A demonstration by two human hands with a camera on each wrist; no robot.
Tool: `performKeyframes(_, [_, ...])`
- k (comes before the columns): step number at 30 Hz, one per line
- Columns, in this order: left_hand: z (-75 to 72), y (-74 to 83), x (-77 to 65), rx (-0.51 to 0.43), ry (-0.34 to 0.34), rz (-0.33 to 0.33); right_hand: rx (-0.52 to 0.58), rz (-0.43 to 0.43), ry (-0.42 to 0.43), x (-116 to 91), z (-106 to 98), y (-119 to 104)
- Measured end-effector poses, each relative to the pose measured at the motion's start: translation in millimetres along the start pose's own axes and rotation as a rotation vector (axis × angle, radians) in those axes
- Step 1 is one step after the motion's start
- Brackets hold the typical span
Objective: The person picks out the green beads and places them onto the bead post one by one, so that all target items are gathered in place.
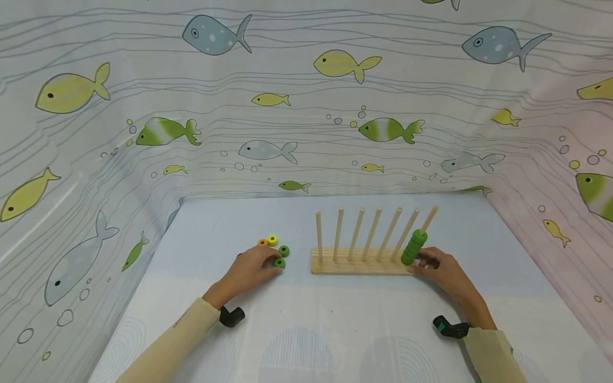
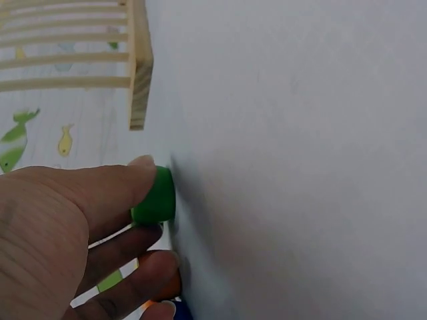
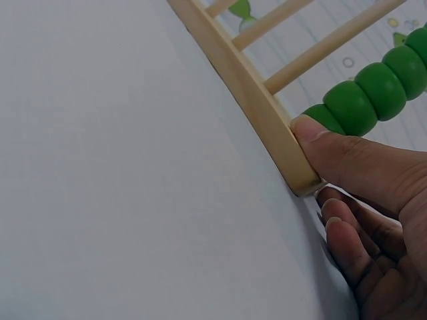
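Observation:
Between thumb and index finger, my left hand (image 1: 246, 270) pinches a green bead (image 2: 158, 199) at the tabletop. Close by its fingers lie another green bead (image 1: 284, 250), a yellow bead (image 1: 272, 240), an orange bead (image 1: 263, 242) and a red bead (image 1: 240, 255), partly hidden by the hand. A wooden peg rack (image 1: 354, 266) with several upright pegs stands to the right. Its rightmost peg carries a stack of several green beads (image 1: 414, 247). My right hand (image 1: 445, 272) grips the rack's right end, thumb on the base's front edge and fingers curled at its end.
A blue bead (image 2: 181, 311) shows under the left fingers in the left wrist view. Fish-patterned sheeting (image 1: 268, 127) walls the table (image 1: 297, 314) at the back and both sides. Each wrist wears a black device (image 1: 232, 317).

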State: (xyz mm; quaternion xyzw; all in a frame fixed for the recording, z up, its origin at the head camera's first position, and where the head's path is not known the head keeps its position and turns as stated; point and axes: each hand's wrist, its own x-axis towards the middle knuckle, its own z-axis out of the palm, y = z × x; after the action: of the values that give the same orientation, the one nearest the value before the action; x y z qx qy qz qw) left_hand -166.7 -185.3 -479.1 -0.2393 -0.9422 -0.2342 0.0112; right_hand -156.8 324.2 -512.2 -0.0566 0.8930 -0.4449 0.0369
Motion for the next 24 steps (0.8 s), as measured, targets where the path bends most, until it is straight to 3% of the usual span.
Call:
performKeyframes(11, [2.2, -0.5, 1.1, 0.002, -0.018, -0.030, 0.013, -0.011, 0.004, 1.2, 0.7, 2.0])
performKeyframes(24, [-6.6, 3.0, 2.4, 0.024, 0.009, -0.031, 0.000, -0.006, 0.002, 2.1, 1.0, 1.2])
